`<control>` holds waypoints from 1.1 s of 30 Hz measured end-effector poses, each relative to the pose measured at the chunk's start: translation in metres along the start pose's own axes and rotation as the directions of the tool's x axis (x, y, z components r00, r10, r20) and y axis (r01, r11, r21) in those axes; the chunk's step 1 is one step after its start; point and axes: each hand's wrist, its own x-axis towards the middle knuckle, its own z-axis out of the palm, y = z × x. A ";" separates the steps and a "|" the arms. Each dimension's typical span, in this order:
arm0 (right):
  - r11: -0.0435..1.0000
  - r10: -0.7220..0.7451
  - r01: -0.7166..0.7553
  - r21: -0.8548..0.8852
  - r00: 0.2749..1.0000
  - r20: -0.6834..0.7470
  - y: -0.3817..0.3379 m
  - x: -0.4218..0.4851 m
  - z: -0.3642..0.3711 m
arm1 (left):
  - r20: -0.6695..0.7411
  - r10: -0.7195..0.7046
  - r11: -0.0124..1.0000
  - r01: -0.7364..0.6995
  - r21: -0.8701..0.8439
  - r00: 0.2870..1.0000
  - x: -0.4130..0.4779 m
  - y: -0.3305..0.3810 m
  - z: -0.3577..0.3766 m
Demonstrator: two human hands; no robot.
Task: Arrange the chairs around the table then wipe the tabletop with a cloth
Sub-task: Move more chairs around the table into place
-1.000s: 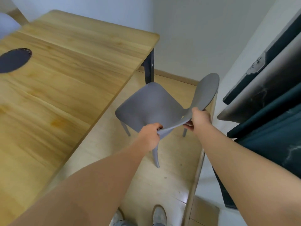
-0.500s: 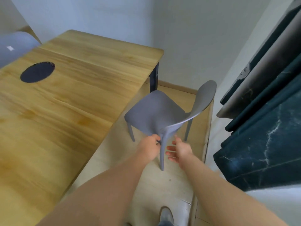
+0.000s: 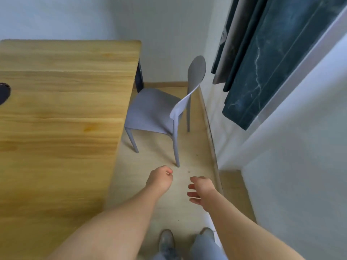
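Observation:
A grey plastic chair (image 3: 152, 109) stands on the floor at the right side of the wooden table (image 3: 62, 113), its seat edge tucked just under the tabletop, its back toward the wall. My left hand (image 3: 159, 179) hovers over the floor in front of the chair, fingers curled into a loose fist, holding nothing. My right hand (image 3: 201, 188) is beside it with fingers spread and relaxed, also holding nothing. Both hands are clear of the chair. No cloth is in view.
A dark round object (image 3: 3, 92) lies at the table's left edge. A dark marbled panel (image 3: 262, 59) leans against the right wall. A narrow strip of floor (image 3: 165, 203) runs between table and wall, with my feet (image 3: 167, 241) at the bottom.
Both hands have let go of the chair and drawn back toward me. The chair now stands on its legs against the table. The view has swung to the right.

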 end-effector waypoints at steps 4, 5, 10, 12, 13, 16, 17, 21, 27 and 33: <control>0.998 0.030 -0.027 0.051 0.997 -0.075 0.055 -0.032 -0.017 | 0.094 0.014 1.000 -0.012 -0.021 0.995 -0.039 -0.017 0.032; 0.998 0.034 -0.029 0.052 0.994 -0.101 0.067 -0.041 -0.022 | 0.116 0.032 0.999 -0.028 -0.038 0.993 -0.050 -0.020 0.041; 0.997 -0.024 0.037 0.062 0.981 -0.194 0.123 -0.070 -0.043 | 0.176 0.057 0.997 -0.047 -0.062 0.983 -0.098 -0.035 0.079; 0.997 -0.025 0.040 0.064 0.973 -0.231 0.160 -0.095 -0.052 | 0.211 0.082 0.995 -0.068 -0.072 0.974 -0.132 -0.046 0.101; 0.997 -0.015 0.032 0.073 0.974 -0.224 0.166 -0.096 -0.051 | 0.211 0.088 0.995 -0.075 -0.072 0.973 -0.134 -0.050 0.105; 0.995 0.018 0.005 0.099 0.974 -0.228 0.224 -0.122 -0.055 | 0.249 0.083 0.996 -0.075 -0.041 0.965 -0.181 -0.078 0.127; 0.993 0.040 -0.012 0.121 0.973 -0.227 0.250 -0.137 -0.054 | 0.263 0.086 0.996 -0.086 -0.013 0.961 -0.203 -0.092 0.135; 0.983 0.096 -0.061 0.171 0.973 -0.208 0.322 -0.162 -0.043 | 0.275 0.076 0.993 -0.096 0.062 0.959 -0.257 -0.134 0.151; 0.979 0.139 -0.113 0.169 0.979 -0.149 0.372 -0.192 -0.019 | 0.261 0.025 0.995 -0.050 0.090 0.965 -0.308 -0.183 0.141; 0.972 0.058 -0.007 0.236 0.976 -0.210 0.373 -0.213 -0.008 | 0.245 0.071 0.994 -0.090 0.066 0.967 -0.321 -0.195 0.123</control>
